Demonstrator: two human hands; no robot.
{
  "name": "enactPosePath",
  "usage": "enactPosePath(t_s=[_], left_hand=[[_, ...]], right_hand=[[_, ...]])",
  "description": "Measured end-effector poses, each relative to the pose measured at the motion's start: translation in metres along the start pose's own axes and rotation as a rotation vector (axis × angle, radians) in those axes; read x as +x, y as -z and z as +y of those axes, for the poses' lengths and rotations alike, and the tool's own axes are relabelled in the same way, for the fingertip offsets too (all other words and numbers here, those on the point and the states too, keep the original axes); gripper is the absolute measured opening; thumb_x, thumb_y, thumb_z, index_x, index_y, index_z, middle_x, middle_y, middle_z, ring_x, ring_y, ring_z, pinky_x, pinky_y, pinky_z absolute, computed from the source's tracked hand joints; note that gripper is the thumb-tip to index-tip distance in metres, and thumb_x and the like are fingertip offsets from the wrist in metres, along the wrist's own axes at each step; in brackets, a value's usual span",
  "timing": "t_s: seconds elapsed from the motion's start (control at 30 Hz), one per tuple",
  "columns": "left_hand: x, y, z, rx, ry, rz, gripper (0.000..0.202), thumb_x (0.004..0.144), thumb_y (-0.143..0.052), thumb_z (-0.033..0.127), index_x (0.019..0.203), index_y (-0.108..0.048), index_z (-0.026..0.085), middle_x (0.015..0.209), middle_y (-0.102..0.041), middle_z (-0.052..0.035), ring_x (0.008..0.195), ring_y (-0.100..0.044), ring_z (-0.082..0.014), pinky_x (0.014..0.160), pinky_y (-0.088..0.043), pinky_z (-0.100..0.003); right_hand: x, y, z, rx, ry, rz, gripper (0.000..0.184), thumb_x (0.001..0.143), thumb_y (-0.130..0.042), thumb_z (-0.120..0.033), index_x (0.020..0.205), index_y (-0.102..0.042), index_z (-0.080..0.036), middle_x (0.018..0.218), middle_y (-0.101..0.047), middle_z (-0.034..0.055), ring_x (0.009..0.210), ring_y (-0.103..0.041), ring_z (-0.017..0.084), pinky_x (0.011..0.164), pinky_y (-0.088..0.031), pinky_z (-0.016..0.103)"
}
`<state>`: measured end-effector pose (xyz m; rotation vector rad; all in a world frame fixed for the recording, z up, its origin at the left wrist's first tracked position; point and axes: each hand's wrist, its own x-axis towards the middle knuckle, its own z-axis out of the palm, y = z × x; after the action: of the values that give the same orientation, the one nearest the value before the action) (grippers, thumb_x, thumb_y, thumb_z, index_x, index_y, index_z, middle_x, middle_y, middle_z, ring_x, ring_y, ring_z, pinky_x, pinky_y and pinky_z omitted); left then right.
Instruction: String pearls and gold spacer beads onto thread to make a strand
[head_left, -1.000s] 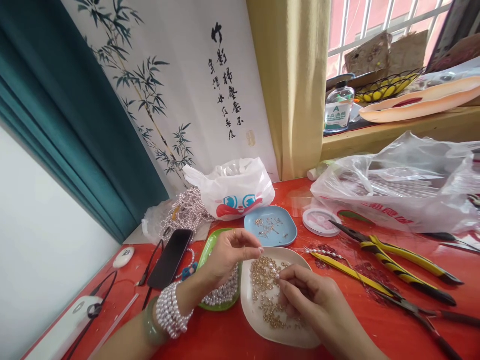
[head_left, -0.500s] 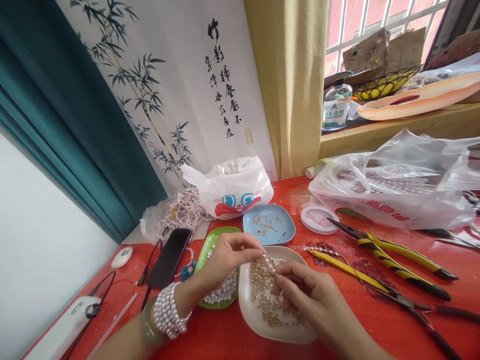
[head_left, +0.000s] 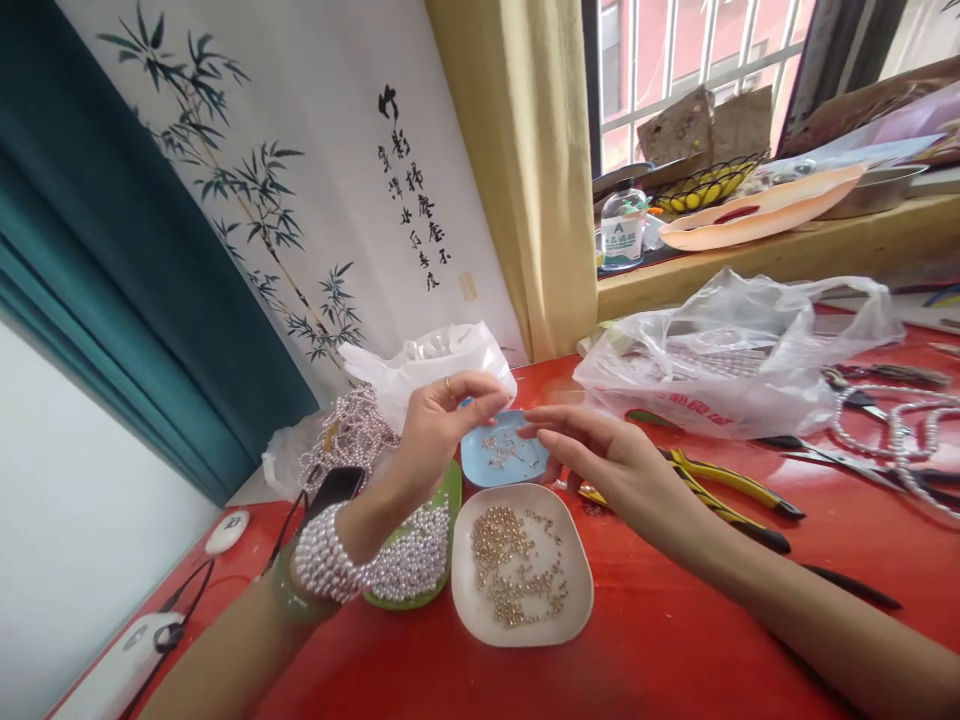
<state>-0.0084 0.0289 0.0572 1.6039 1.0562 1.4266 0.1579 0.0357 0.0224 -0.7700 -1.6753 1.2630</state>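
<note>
My left hand point(head_left: 457, 415) is raised over the blue tray point(head_left: 471, 470), thumb and fingers closed in a pinch. What sits between its fingertips is too small to make out. A several-turn pearl bracelet point(head_left: 322, 560) and a green bangle point(head_left: 291, 590) circle that wrist. Facing it, just to the right, my right hand point(head_left: 600, 450) has its fingers bent together, and whatever they hold is hidden. Below the hands is a cream tray point(head_left: 577, 605) with gold beads point(head_left: 501, 540). A green tray point(head_left: 452, 495) of pearly beads point(head_left: 412, 560) lies beneath my left forearm.
Yellow-black pliers point(head_left: 735, 490), scissors point(head_left: 847, 460) and a bead strand point(head_left: 896, 430) lie right. Plastic bags stand behind: one white point(head_left: 397, 380), one clear point(head_left: 705, 370). Left are heaped bead strings point(head_left: 349, 435), a phone point(head_left: 337, 487), a cabled white device point(head_left: 124, 650).
Both hands have risen from above the cream tray toward the blue tray and moved apart slightly. The bead strand seen between them is no longer visible there. The view has shifted right.
</note>
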Motion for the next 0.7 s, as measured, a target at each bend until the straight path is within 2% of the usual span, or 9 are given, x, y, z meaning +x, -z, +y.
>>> enactPosePath(t_s=[0.07,0.17,0.23,0.33,0.43,0.57,0.7], left_hand=[[0.010,-0.012,0.007,0.016,-0.056,0.005,0.005,0.067,-0.065,0.021,0.064,-0.063,0.017,0.073,-0.058,-0.0002,0.068,-0.051,-0.0104,0.062,-0.042,-0.021],[0.020,-0.030,0.013,-0.022,-0.102,-0.016,0.006,0.068,-0.065,0.023,0.067,-0.064,0.017,0.077,-0.060,-0.0012,0.075,-0.052,-0.0116,0.066,-0.043,-0.021],[0.023,-0.040,0.013,-0.099,-0.053,-0.067,0.011,0.071,-0.062,0.028,0.075,-0.064,0.017,0.084,-0.061,-0.0026,0.078,-0.053,-0.0122,0.069,-0.044,-0.023],[0.020,-0.051,0.005,-0.196,0.111,-0.183,0.021,0.074,-0.059,0.033,0.086,-0.063,0.017,0.085,-0.062,-0.0039,0.077,-0.056,-0.0127,0.071,-0.044,-0.024],[0.011,-0.061,-0.005,-0.232,0.230,-0.274,0.020,0.073,-0.061,0.031,0.084,-0.063,0.014,0.083,-0.064,-0.0062,0.076,-0.058,-0.0132,0.071,-0.044,-0.024],[0.001,-0.072,-0.014,-0.286,0.256,-0.300,0.016,0.069,-0.065,0.022,0.082,-0.063,0.014,0.082,-0.066,-0.0068,0.077,-0.060,-0.0139,0.073,-0.043,-0.025],[-0.001,-0.080,-0.012,-0.310,0.250,-0.310,0.012,0.068,-0.066,0.021,0.075,-0.062,0.012,0.074,-0.066,-0.0055,0.072,-0.061,-0.0126,0.073,-0.043,-0.025]], right_hand=[[0.001,0.005,-0.007,0.027,0.043,-0.050,0.023,0.079,-0.051,-0.029,0.097,-0.060,-0.018,0.081,-0.066,0.0028,0.059,-0.059,0.010,0.050,-0.046,0.020],[0.002,0.015,-0.017,0.044,0.068,0.000,0.014,0.078,-0.050,-0.023,0.079,-0.062,-0.016,0.073,-0.066,0.0020,0.053,-0.058,0.008,0.048,-0.045,0.019],[0.002,0.022,-0.024,0.073,0.091,0.068,0.016,0.078,-0.049,-0.022,0.070,-0.062,-0.015,0.066,-0.064,0.0007,0.050,-0.056,0.007,0.047,-0.045,0.019],[0.002,0.033,-0.034,0.151,0.138,0.145,0.015,0.077,-0.050,-0.019,0.068,-0.062,-0.015,0.060,-0.063,-0.0007,0.050,-0.057,0.007,0.046,-0.044,0.018],[0.001,0.042,-0.041,0.220,0.156,0.212,0.013,0.076,-0.052,-0.017,0.069,-0.063,-0.015,0.059,-0.062,-0.0010,0.048,-0.057,0.007,0.046,-0.045,0.018],[0.000,0.047,-0.046,0.266,0.154,0.282,0.013,0.076,-0.052,-0.016,0.068,-0.062,-0.013,0.059,-0.062,-0.0009,0.047,-0.056,0.006,0.046,-0.046,0.018],[-0.002,0.052,-0.050,0.260,0.215,0.388,0.013,0.078,-0.051,-0.017,0.070,-0.061,-0.013,0.058,-0.061,-0.0012,0.049,-0.057,0.006,0.049,-0.047,0.018]])
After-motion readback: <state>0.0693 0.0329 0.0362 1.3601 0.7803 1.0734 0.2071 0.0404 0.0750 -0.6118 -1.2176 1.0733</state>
